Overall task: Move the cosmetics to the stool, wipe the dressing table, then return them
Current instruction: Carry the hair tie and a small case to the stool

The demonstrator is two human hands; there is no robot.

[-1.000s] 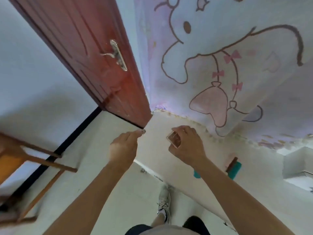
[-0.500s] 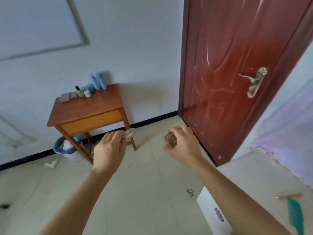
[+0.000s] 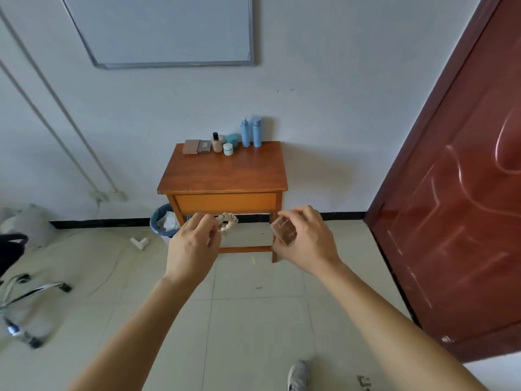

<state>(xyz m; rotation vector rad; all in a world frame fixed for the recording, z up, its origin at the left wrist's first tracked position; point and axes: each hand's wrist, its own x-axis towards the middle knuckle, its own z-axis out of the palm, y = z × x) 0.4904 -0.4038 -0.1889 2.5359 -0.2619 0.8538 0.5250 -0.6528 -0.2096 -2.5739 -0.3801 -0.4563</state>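
Brown compact (image 3: 284, 230) — long axis down-right — held in right hand (image 3: 307, 244), cream scrunchie (image 3: 228, 222) pinched in left hand (image 3: 193, 249).

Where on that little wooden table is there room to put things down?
The table top is bare across its front and middle. Its back edge is crowded, from the flat palettes to the blue bottles.

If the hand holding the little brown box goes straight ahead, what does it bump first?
Probably the small orange-brown wooden table, near one front leg. The right hand with the shiny brown box looks short of it, but depth is unclear.
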